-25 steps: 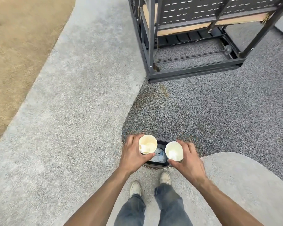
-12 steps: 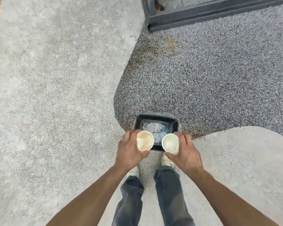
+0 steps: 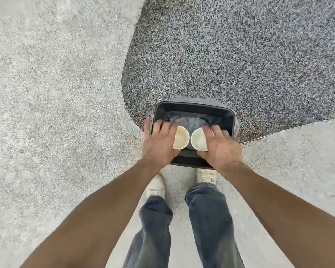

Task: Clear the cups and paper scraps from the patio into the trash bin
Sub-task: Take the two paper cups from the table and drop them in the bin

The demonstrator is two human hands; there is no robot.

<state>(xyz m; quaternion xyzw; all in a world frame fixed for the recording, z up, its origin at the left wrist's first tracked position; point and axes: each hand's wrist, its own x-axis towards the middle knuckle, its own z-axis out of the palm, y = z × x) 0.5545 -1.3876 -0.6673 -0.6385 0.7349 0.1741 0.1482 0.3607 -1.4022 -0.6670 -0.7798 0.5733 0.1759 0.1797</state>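
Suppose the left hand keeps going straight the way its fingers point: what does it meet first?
Probably the bin's far wall, since the left hand points forward over the opening; depth is unclear.
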